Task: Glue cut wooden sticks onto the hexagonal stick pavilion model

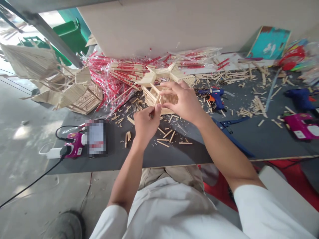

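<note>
A small model pavilion built of thin wooden sticks (165,73) stands on the dark work table, with a star-shaped upper part and slatted lower walls. My left hand (147,123) is closed at its front corner, thumb and finger pinched together; whatever is between the fingertips is too small to make out. From the right, my right hand (185,101) curls its thumb and fingers on the model's stick frame, hiding part of that side. Just right of this hand lies a blue hot glue gun (216,97). Short cut sticks (165,136) are scattered before the model.
A larger stick model (67,83) stands at the left. Plastic-wrapped red-tipped sticks (119,73) line the back. Magenta power strips (74,146) (301,126), a blurred-out phone (96,137), blue cutters (231,132) and a second glue gun (300,98) lie on the table (154,159).
</note>
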`<state>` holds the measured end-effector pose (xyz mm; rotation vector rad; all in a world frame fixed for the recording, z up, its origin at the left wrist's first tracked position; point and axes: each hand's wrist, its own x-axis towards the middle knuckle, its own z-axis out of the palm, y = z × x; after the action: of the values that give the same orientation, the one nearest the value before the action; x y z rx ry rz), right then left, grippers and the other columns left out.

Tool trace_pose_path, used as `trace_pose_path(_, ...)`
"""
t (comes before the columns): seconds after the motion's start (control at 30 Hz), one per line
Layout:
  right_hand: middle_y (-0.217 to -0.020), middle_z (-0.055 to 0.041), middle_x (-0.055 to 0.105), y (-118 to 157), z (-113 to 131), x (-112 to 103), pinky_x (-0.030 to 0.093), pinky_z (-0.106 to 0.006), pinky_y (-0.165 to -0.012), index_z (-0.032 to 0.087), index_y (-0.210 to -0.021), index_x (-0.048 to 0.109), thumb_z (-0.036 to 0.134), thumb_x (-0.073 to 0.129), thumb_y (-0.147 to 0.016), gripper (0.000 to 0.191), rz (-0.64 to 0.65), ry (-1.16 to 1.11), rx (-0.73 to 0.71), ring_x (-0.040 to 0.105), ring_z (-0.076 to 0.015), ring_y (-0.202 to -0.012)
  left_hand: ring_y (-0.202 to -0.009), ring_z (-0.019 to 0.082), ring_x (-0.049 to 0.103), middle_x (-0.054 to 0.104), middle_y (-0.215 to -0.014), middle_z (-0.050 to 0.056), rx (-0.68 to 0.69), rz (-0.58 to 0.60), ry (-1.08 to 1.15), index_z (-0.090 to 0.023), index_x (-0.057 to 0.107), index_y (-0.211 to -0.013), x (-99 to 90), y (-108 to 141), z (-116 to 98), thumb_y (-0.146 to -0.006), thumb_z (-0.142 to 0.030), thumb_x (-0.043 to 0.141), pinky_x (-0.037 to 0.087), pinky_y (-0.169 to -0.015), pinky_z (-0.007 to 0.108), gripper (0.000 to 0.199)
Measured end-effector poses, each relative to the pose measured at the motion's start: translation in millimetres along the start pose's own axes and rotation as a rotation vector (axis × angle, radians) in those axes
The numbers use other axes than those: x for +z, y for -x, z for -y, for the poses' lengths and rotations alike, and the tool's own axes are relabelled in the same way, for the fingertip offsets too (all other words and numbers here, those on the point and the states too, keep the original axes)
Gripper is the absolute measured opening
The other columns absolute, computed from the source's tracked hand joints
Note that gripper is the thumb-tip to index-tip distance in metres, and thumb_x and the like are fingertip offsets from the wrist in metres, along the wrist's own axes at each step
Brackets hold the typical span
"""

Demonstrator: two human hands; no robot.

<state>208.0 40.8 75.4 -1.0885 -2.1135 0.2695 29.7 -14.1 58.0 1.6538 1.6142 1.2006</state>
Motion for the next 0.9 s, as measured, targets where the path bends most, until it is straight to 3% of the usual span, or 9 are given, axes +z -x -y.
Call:
trace_pose_path(0.2,-0.122,-0.0066,0.076,1,-2,3,0.059,-0.053,-0.108,0.03,-0.134,0.063,0.023,0.087,-0.087,0.054,0.008,-0.075,0.024,0.068,-0.0308,-0.124,-0.056,0.012,0.049,0.059,-0.056,0.0,-0.099,-0.003,0.124,-0.019,0.067,-0.067,8.1,0,8,-0.093,-0.068,0.066,0.03,-0.055,0.028,0.055)
trace_pose_path(0.37,-0.132,-0.0088,0.072,1,-5,3,0.06,-0.054,-0.109,0.031,-0.136,0.064,0.028,0.087,-0.088,0.053,0.026,-0.095,0.048,0.069,-0.0314,-0.125,-0.05,0.01,0.047,0.063,-0.058,-0.001,-0.218,-0.018,0.31,-0.019,0.069,-0.078,11.0,-12,12,-0.086,-0.07,0.073,0.031,-0.051,0.027,0.052)
trace_pose_path(0.53,-0.135,-0.0079,0.071,2,-7,4,0.056,-0.052,-0.114,0.033,-0.139,0.065,0.032,0.085,-0.089,0.054,0.019,-0.088,0.017,0.067,-0.0304,-0.128,-0.05,0.01,0.048,0.063,-0.057,0.0,-0.214,-0.021,0.256,-0.019,0.068,-0.074,13.7,-19,12,-0.084,-0.071,0.076,0.03,-0.05,0.026,0.053)
trace_pose_path(0.73,-0.137,-0.0044,0.069,5,-11,3,0.047,-0.059,-0.118,0.035,-0.137,0.066,0.033,0.087,-0.086,0.055,-0.034,0.017,-0.024,0.06,-0.0346,-0.133,-0.048,0.01,0.048,0.062,-0.053,-0.001,-0.203,-0.026,0.233,-0.018,0.072,-0.071,15.0,-20,14,-0.086,-0.063,0.076,0.03,-0.049,0.026,0.047)
trace_pose_path(0.9,-0.146,-0.0069,0.065,10,-14,2,0.041,-0.06,-0.121,0.03,-0.13,0.073,0.045,0.08,-0.092,0.041,-0.018,0.109,-0.041,0.054,-0.037,-0.136,-0.046,0.01,0.046,0.06,-0.05,-0.001,-0.186,-0.044,0.196,-0.019,0.073,-0.068,15.0,-17,8,-0.088,-0.058,0.074,0.031,-0.048,0.026,0.044)
